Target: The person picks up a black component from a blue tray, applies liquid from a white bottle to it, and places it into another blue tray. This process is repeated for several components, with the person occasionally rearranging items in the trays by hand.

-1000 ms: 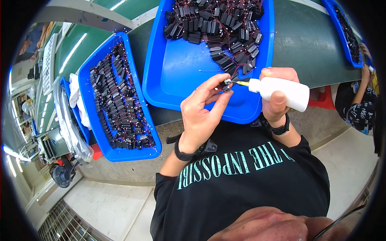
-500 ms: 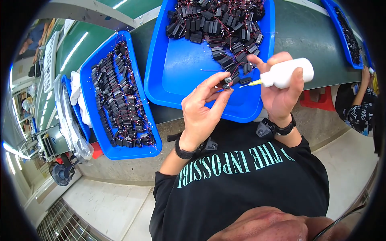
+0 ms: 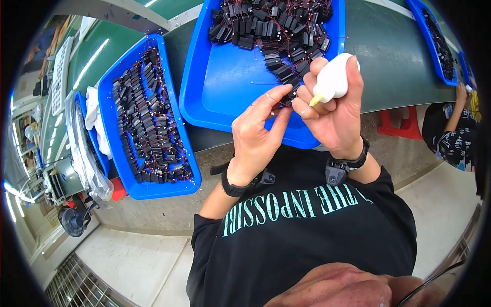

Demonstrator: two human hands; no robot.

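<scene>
My left hand (image 3: 255, 125) pinches a small black block-shaped part (image 3: 288, 98) with thin wires between thumb and fingertips. Wrapped in the fingers of my right hand (image 3: 340, 125) is a white squeeze bottle (image 3: 335, 77), tilted so its yellow needle tip (image 3: 316, 99) points down and left. My right fingertips are beside or touching the black part; which of the two I cannot tell. Both hands are over the near right side of a large blue tray (image 3: 230, 77). A heap of similar black parts (image 3: 266, 25) with red wires fills its far end.
To the left, a second blue tray (image 3: 153, 192) holds rows of black wired parts. Past it lie clear plastic bags (image 3: 89, 163) and a small fan (image 3: 73, 220). On the right are another blue tray (image 3: 427, 36), a red stool (image 3: 404, 125) and a co-worker (image 3: 447, 133).
My right hand has moved left towards my left hand and turned, tipping the bottle more steeply. Its fingers are now curled close to the black part, which my left hand still holds.
</scene>
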